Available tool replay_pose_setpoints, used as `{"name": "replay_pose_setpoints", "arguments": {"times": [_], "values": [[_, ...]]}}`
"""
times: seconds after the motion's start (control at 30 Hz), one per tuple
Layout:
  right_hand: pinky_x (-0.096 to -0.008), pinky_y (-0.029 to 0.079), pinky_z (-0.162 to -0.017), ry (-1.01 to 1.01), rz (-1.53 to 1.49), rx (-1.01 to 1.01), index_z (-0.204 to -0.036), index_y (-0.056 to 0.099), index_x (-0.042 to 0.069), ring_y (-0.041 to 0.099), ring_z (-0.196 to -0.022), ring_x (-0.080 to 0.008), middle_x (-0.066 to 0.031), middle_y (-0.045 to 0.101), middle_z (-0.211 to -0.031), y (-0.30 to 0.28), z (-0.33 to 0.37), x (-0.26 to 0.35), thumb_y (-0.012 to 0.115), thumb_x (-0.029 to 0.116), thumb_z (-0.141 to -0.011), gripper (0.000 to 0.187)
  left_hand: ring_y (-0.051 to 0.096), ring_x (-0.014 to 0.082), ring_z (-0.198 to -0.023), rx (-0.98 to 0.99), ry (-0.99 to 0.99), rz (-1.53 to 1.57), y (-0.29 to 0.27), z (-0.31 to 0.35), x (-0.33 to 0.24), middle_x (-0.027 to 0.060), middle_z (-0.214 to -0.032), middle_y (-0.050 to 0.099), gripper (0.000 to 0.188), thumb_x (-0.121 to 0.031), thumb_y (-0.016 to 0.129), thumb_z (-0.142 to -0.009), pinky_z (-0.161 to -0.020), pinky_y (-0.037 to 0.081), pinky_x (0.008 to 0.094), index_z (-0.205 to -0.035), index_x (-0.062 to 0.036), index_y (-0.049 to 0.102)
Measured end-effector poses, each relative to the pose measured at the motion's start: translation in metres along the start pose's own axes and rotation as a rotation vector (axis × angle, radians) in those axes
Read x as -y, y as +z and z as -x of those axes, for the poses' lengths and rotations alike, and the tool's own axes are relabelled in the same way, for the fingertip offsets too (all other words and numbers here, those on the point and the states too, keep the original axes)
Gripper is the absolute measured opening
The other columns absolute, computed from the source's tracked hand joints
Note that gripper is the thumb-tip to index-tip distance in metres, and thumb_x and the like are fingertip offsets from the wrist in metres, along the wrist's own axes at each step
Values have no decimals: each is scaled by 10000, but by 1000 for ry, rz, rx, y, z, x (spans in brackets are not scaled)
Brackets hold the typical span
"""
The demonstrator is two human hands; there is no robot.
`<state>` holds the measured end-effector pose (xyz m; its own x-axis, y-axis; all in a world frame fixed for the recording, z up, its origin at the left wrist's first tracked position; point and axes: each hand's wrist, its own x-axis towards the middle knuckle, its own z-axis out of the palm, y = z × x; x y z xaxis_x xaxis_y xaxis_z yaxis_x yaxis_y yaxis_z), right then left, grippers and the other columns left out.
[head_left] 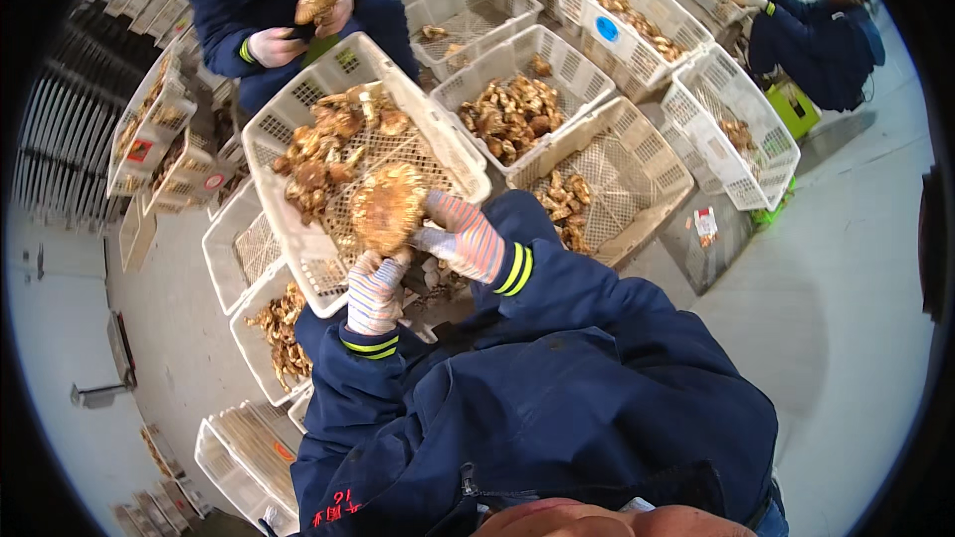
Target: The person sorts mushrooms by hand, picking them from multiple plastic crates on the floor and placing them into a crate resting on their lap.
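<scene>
A large brown mushroom [389, 207] with a broad, cracked-looking cap is held up in front of me, slightly blurred. My left hand [374, 296], in a striped knit glove, is closed at its lower edge. My right hand [466, 237], gloved the same way, grips the cap's right side with the fingers partly hidden. Beneath the mushroom stands a white slotted crate [438, 134], tilted in view. A heap of brown mushrooms [323, 154] lies along that crate's left and far parts, and its mesh bottom shows at the right.
Right of my hands are a crate of mushrooms [512, 119] and a dirtier crate [637, 174] with a few. Across from me a co-worker's gloved hand [338, 10] holds a mushroom. Another person [816, 50] sits far right. Stacked crates [149, 139] stand left.
</scene>
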<state>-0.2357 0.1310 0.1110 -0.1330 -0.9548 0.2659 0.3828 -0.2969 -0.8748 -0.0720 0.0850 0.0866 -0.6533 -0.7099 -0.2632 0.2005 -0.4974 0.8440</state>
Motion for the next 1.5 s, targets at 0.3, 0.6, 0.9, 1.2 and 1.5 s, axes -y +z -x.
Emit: {"name": "replay_pose_setpoints", "arguments": {"times": [0.3,0.6,0.9,1.2,1.5], "values": [[-317,447,-854,41,56,-269,-1151,522,26,579,-949,-201,-94,619,-1053,-60,-16,3,604,174,-836,357,551,81,-576,-199,208,-468,30,-67,11,43,-762,630,181,-110,609,-853,-528,439,196,-988,11,597],[-398,415,-908,873,1254,-482,-1112,561,9,531,-1075,-358,-234,565,-1136,-284,-78,-95,554,383,-786,496,602,190,-798,-452,270,-1218,-67,-50,0,123,-899,639,211,-126,554,-887,-739,476,285,-1050,1,597],[-381,385,-975,1176,1539,-206,-1119,576,11,481,-1168,-338,-209,518,-1235,-358,-83,-182,487,274,-798,425,626,224,-806,-348,161,-1137,-84,-54,20,153,-888,634,240,-156,558,-880,-721,486,290,-1036,21,599],[-311,441,-852,-14,1147,-228,-1065,608,45,599,-959,-263,-143,630,-1032,-217,-183,-44,512,245,-855,306,592,145,-899,-127,6,-846,-110,-76,10,95,-961,649,274,-154,521,-908,-813,468,259,-1118,11,580],[-371,446,-895,332,1778,666,-1126,562,91,550,-1074,-269,-133,564,-1159,-12,-255,-138,455,239,-852,329,545,59,-684,-494,132,-189,-135,-112,-6,20,-818,624,261,-208,582,-881,-615,436,195,-981,32,606]]}}
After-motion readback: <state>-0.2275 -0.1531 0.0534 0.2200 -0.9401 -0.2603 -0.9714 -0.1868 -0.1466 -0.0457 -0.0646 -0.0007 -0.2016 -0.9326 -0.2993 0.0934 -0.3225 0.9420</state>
